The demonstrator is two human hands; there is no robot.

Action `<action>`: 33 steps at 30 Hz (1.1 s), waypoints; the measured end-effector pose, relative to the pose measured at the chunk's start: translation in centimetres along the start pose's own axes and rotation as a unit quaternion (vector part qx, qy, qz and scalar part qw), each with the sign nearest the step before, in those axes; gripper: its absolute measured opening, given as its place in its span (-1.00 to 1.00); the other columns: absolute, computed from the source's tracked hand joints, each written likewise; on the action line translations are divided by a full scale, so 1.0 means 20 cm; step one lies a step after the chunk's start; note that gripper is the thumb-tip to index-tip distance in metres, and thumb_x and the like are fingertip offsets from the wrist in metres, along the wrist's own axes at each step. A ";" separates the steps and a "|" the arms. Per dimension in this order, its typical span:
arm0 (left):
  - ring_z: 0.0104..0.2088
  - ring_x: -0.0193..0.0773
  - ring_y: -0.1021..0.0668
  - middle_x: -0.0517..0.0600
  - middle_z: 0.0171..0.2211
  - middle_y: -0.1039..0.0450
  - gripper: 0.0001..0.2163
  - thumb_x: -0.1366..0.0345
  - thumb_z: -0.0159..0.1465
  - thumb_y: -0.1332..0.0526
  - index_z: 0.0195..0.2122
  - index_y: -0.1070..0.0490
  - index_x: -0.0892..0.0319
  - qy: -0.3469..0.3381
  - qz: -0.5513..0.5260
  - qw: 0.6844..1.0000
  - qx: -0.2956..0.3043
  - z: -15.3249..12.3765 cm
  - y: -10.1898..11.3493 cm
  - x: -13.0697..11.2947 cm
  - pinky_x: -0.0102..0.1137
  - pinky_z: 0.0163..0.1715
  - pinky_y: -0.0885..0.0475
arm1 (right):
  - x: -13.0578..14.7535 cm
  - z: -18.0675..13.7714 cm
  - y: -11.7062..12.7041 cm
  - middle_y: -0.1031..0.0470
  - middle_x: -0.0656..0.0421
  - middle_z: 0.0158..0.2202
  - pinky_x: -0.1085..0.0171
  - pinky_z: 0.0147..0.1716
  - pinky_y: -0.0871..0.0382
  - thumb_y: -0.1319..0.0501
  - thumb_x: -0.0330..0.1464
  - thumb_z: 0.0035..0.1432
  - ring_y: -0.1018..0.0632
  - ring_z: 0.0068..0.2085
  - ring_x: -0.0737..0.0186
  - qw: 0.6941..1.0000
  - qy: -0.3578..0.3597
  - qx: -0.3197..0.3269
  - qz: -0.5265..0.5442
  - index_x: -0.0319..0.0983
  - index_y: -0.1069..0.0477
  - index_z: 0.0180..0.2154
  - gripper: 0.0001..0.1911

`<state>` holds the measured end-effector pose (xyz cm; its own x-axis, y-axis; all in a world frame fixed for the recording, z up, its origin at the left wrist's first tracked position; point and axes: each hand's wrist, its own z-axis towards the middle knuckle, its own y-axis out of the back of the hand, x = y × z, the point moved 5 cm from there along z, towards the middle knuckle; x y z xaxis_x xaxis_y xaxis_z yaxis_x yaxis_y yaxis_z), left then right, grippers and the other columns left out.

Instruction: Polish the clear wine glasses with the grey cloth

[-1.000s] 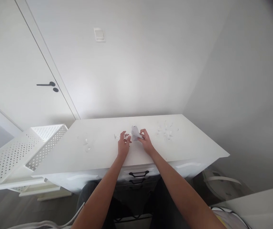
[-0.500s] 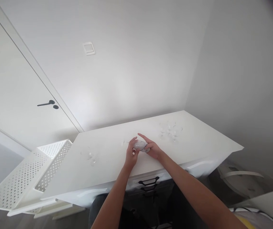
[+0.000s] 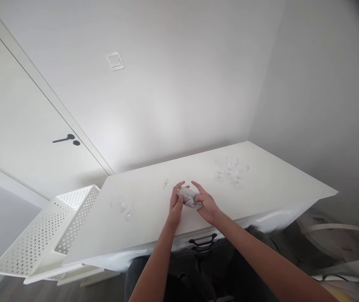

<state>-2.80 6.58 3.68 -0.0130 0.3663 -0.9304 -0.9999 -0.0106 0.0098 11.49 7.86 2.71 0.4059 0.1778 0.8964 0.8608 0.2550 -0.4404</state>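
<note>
Above the middle of the white table, my left hand (image 3: 176, 204) is closed round the bowl of a clear stemmed glass held on its side. The round glass foot (image 3: 166, 183) sticks out to the left, past my fingers. My right hand (image 3: 208, 205) grips a crumpled pale grey cloth (image 3: 190, 199) at the mouth of the glass, with its index finger stretched out. How deep the cloth reaches into the bowl is hard to make out. Clear glasses (image 3: 122, 207) stand on the left of the table, and several more clear glasses (image 3: 231, 171) are grouped on the right.
The white table (image 3: 148, 178) backs onto a wall; black drawer handles (image 3: 203, 240) are on its front. To the left is a white perforated rack (image 3: 33, 235), near a door with a black handle (image 3: 63, 138). A chair (image 3: 326, 230) is low on the right.
The glass has turned in my hands, so its foot now shows more face-on and more of the cloth is visible. My right hand has shifted slightly. The camera view has moved a little.
</note>
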 end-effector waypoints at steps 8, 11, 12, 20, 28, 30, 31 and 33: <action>-0.22 -0.13 -0.54 0.04 -0.19 -0.50 -0.62 -0.10 0.36 -0.27 -0.03 -0.45 0.10 0.032 0.076 0.993 -0.088 -0.02 0.07 0.04 -0.26 -0.18 -0.47 | 0.02 -0.06 -0.08 -0.60 0.06 0.05 -0.13 0.19 -0.38 -0.20 -0.48 0.04 -0.58 0.01 -0.06 0.933 0.177 0.128 -0.287 -0.05 -0.33 0.35 -0.20; -0.08 -0.08 -0.56 0.10 -0.07 -0.52 -0.61 -0.09 0.45 -0.13 0.03 -0.45 0.10 0.018 0.046 0.997 -0.051 -0.02 0.04 0.02 -0.23 -0.08 -0.48 | 0.01 -0.06 -0.07 -0.59 0.06 0.06 -0.14 0.19 -0.40 -0.18 -0.48 0.03 -0.58 0.07 -0.05 0.966 0.146 0.074 -0.200 -0.04 -0.37 0.30 -0.24; 0.02 -0.04 -0.55 0.14 0.05 -0.50 -0.59 -0.08 0.47 -0.10 0.12 -0.43 0.09 0.007 0.025 0.999 -0.030 -0.02 0.02 0.01 -0.20 0.00 -0.47 | 0.01 -0.05 -0.05 -0.59 0.06 0.05 -0.12 0.13 -0.46 -0.17 -0.48 0.02 -0.60 0.03 -0.02 0.987 0.103 0.033 -0.118 -0.04 -0.32 0.33 -0.21; -0.12 -0.11 -0.56 0.14 0.02 -0.49 -0.56 -0.03 0.36 -0.31 0.14 -0.41 0.10 -0.018 0.020 0.999 -0.032 -0.01 0.04 0.05 -0.25 -0.13 -0.50 | 0.07 -0.05 0.00 -0.61 0.06 0.00 -0.11 0.11 -0.48 -0.21 -0.49 0.05 -0.61 0.02 -0.05 0.980 0.122 0.047 -0.150 -0.05 -0.27 0.38 -0.17; 0.17 0.03 -0.51 0.18 0.19 -0.47 -0.57 -0.03 0.49 -0.11 0.25 -0.42 0.07 -0.024 0.013 1.000 0.004 -0.01 0.02 -0.01 -0.12 0.16 -0.41 | 0.01 -0.04 -0.01 -0.57 0.03 0.09 -0.11 0.06 -0.52 -0.15 -0.48 0.02 -0.60 0.01 -0.02 0.997 0.068 0.013 -0.045 -0.06 -0.28 0.36 -0.17; 0.19 0.03 -0.50 0.17 0.23 -0.45 -0.58 0.00 0.49 -0.12 0.27 -0.41 0.05 -0.036 0.015 0.999 0.008 -0.02 0.02 -0.02 -0.11 0.19 -0.39 | -0.01 -0.04 -0.02 -0.59 0.01 -0.01 -0.07 -0.04 -0.56 -0.15 -0.49 -0.05 -0.63 -0.07 0.00 0.997 -0.005 0.007 0.078 -0.13 -0.27 0.36 -0.13; 0.15 0.01 -0.52 0.17 0.20 -0.46 -0.60 0.00 0.48 -0.15 0.24 -0.43 0.05 -0.036 0.023 0.999 -0.001 -0.02 0.02 -0.01 -0.13 0.16 -0.42 | -0.01 -0.04 -0.02 -0.59 0.02 -0.04 -0.04 -0.05 -0.56 -0.16 -0.49 -0.05 -0.63 -0.09 0.01 0.996 -0.016 0.012 0.087 -0.13 -0.28 0.35 -0.13; -0.01 -0.05 -0.57 0.14 0.07 -0.50 -0.63 -0.01 0.41 -0.25 0.13 -0.47 0.06 -0.032 0.042 0.998 -0.031 -0.01 0.04 0.02 -0.20 0.01 -0.49 | 0.03 -0.06 -0.02 -0.59 0.08 -0.06 0.03 -0.07 -0.54 -0.19 -0.49 0.00 -0.60 -0.13 0.07 0.999 0.023 0.025 -0.004 -0.07 -0.31 0.34 -0.18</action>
<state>-3.57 6.44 3.21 -0.0986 0.4212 -0.9016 -0.9931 -0.1000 0.0619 11.73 6.71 3.53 0.4145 0.1317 0.9005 0.8479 0.3035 -0.4347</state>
